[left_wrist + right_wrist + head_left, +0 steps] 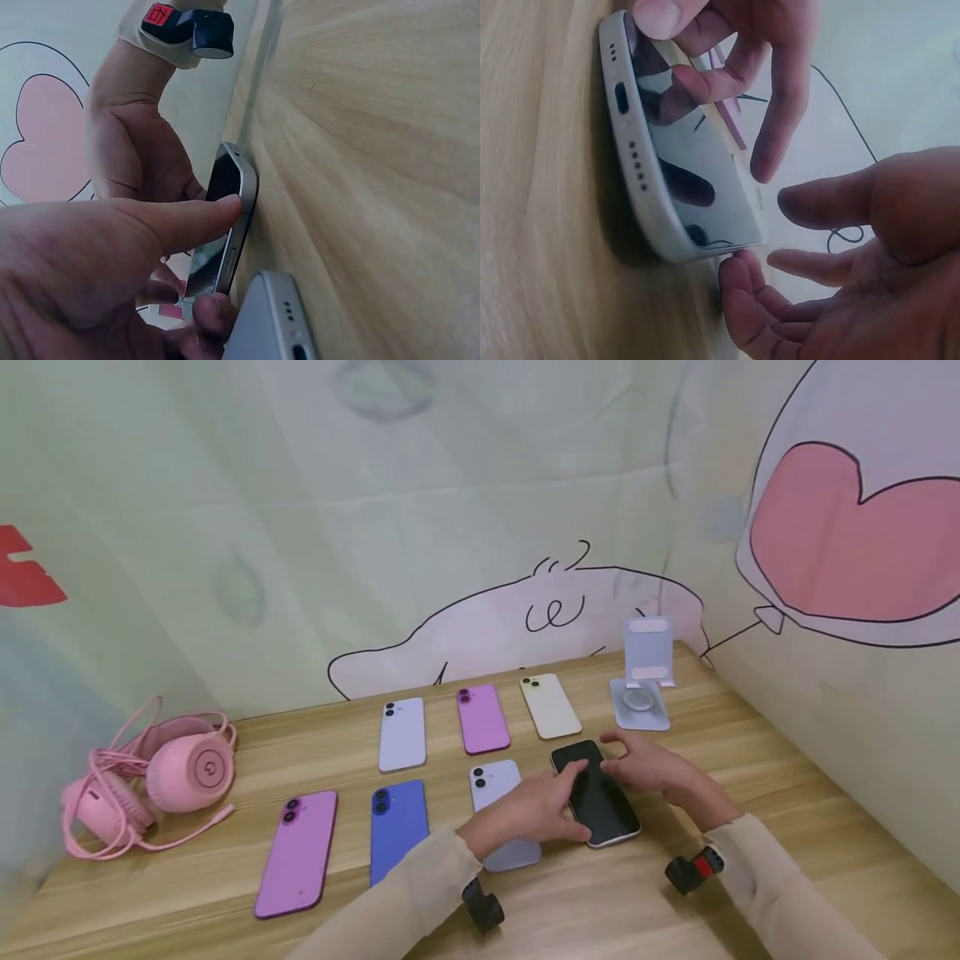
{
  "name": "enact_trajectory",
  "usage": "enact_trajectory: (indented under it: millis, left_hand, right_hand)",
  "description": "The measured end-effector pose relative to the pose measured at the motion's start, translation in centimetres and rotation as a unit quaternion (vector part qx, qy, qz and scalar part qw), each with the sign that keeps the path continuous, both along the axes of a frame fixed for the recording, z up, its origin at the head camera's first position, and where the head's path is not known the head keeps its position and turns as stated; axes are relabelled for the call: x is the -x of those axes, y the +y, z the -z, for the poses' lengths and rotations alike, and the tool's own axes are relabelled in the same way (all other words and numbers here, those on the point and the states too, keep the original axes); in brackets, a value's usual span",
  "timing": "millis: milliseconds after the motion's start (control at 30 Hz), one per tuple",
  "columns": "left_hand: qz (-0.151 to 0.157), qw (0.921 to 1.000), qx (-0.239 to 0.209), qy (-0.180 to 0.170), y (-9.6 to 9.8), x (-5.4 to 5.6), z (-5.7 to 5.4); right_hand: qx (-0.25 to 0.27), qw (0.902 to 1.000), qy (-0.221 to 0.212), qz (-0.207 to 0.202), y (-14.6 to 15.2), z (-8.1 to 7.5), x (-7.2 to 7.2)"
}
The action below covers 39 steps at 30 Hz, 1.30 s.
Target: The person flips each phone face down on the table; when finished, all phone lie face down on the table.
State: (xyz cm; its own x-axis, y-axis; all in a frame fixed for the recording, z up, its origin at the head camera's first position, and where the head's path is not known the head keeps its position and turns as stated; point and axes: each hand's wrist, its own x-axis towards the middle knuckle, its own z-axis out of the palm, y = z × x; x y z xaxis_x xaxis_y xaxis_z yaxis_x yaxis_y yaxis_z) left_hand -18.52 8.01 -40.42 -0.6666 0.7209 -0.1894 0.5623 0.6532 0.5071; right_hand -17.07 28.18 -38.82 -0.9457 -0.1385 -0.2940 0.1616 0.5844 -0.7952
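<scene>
A phone [606, 806] with a black screen lies face up on the wooden table, its light rim showing along the near end. At its left side is my left hand [528, 812], the thumb [225, 210] touching the rim near a lower corner. The left index finger reaches over the screen. From the other side my right hand [663, 772] has fingertips [739, 271] at the phone's right edge, while its thumb stays apart from the glass. A pale phone [493, 777], camera side up, is partly covered by my left hand and forearm.
Camera side up lie a blue phone [397, 818], a pink-purple phone [298, 856], a white phone [402, 737], a pink phone [483, 720] and a cream phone [552, 708]. A pale blue phone stand [648, 652] is at the back right, pink headphones [187, 768] at far left.
</scene>
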Motion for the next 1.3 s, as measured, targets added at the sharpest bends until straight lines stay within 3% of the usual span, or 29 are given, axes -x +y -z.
enact_trajectory:
  millis: [167, 300, 500, 600, 733, 967, 1133, 1300]
  left_hand:
    - [0.000, 0.9999, -0.010, 0.004, 0.3, -0.1, 0.0]
    - [-0.017, 0.9983, -0.051, -0.024, 0.5, -0.2, 0.0]
    - [-0.060, 0.9790, -0.153, -0.121, 0.4, -0.1, -0.2]
    - [-0.076, 0.9695, -0.177, -0.152, 0.0, 0.3, -0.6]
    - [-0.074, 0.9637, -0.186, -0.177, -0.7, 1.0, -1.5]
    - [-0.059, 0.9655, -0.167, -0.191, -1.4, 1.4, -2.6]
    - [-0.051, 0.9705, -0.146, -0.184, -1.3, 1.6, -1.9]
    - [-0.038, 0.9846, -0.097, -0.140, -0.9, 1.5, -0.9]
  right_hand:
    - [0.034, 0.9993, -0.008, 0.008, 0.8, -0.3, -0.1]
    - [0.088, 0.9961, -0.005, -0.005, 1.2, -0.9, -0.2]
    - [0.151, 0.9863, 0.007, -0.065, 0.8, -1.6, -0.5]
    - [0.159, 0.9827, 0.006, -0.096, 0.6, -1.4, -0.5]
    - [0.157, 0.9819, -0.013, -0.106, 0.6, -0.9, -0.3]
    - [0.151, 0.9832, -0.037, -0.096, 1.0, -0.4, -0.3]
    - [0.116, 0.9901, -0.034, -0.071, 1.1, -0.5, -0.4]
    - [0.086, 0.9940, -0.036, -0.057, 1.2, -0.6, -0.5]
